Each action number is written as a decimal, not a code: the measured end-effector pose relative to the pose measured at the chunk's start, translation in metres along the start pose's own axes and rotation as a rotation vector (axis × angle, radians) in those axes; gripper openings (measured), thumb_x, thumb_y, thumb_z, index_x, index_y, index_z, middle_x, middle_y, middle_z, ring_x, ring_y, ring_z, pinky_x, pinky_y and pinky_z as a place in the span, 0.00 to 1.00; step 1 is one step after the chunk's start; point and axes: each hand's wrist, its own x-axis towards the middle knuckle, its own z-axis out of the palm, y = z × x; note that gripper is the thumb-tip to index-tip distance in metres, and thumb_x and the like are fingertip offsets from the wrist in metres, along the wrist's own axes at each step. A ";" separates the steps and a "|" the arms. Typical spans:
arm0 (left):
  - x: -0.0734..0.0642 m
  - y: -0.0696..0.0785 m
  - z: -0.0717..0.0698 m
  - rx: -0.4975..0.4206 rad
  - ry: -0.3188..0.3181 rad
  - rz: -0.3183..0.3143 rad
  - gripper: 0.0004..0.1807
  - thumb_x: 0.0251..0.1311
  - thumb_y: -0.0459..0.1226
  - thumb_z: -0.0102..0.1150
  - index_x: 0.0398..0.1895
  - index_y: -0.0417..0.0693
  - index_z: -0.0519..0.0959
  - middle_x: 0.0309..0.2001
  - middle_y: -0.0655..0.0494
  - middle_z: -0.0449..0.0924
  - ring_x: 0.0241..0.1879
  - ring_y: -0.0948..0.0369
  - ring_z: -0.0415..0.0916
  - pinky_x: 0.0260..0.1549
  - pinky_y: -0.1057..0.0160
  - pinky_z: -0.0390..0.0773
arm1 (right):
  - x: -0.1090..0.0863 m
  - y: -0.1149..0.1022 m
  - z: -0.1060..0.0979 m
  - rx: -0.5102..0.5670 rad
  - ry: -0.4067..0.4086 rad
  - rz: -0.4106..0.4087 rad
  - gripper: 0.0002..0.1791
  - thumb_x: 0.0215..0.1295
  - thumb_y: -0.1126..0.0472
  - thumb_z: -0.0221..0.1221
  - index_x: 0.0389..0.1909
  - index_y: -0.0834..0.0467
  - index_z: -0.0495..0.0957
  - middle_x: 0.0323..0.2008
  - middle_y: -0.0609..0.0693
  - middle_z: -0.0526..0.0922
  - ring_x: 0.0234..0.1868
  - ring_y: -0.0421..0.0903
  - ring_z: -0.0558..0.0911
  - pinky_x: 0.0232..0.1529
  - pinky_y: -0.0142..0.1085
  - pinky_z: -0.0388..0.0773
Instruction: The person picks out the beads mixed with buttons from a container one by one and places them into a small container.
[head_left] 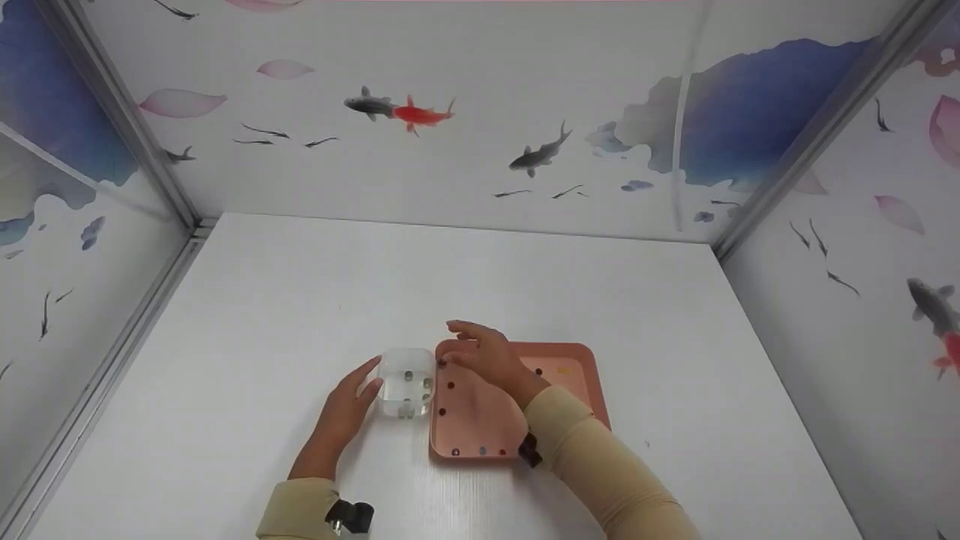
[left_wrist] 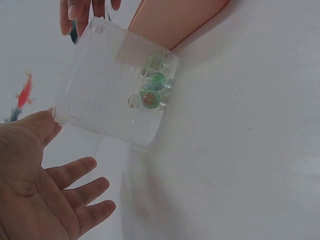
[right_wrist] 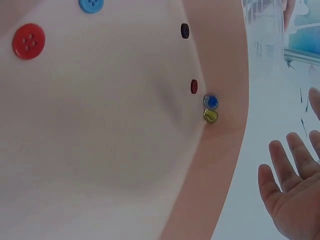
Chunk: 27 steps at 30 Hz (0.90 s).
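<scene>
A clear plastic container (head_left: 395, 391) stands on the white table. Several glass marbles (left_wrist: 151, 99) with green and brown tints lie in it. My left hand (head_left: 343, 409) is at its left side, a fingertip touching the rim while three fingers spread apart below. Right beside the container is a pink tray (head_left: 480, 431). Over the tray's far left part hovers my right hand (head_left: 487, 358), fingers extended and apart, holding nothing I can see. A blue marble (right_wrist: 211, 102) and a yellow marble (right_wrist: 210, 116) touch each other at the tray's edge.
Buttons lie spread in the tray, among them a large red button (right_wrist: 29, 41), a blue button (right_wrist: 91, 5) and a dark button (right_wrist: 185, 30). Something yellow (head_left: 564, 370) is near its far right corner. Patterned panels (head_left: 450, 172) border the table's back and sides.
</scene>
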 end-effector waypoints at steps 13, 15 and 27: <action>0.000 0.000 0.000 -0.012 -0.003 0.002 0.27 0.73 0.44 0.46 0.73 0.52 0.61 0.73 0.43 0.56 0.72 0.42 0.50 0.70 0.41 0.51 | 0.004 0.009 -0.003 0.011 0.025 -0.013 0.28 0.65 0.55 0.63 0.65 0.57 0.71 0.62 0.56 0.74 0.63 0.55 0.73 0.60 0.49 0.75; 0.000 0.000 0.000 -0.007 -0.001 0.001 0.27 0.73 0.44 0.46 0.73 0.52 0.61 0.73 0.43 0.57 0.72 0.41 0.50 0.70 0.41 0.51 | 0.005 0.010 -0.003 0.016 0.024 -0.005 0.28 0.65 0.56 0.62 0.65 0.58 0.71 0.62 0.56 0.74 0.63 0.56 0.73 0.60 0.49 0.75; 0.001 0.001 -0.001 0.005 -0.001 -0.002 0.27 0.73 0.43 0.46 0.73 0.52 0.61 0.73 0.43 0.57 0.72 0.42 0.50 0.70 0.41 0.51 | 0.010 0.016 0.000 0.002 0.040 0.031 0.24 0.66 0.61 0.61 0.62 0.60 0.74 0.58 0.56 0.78 0.59 0.53 0.77 0.58 0.46 0.77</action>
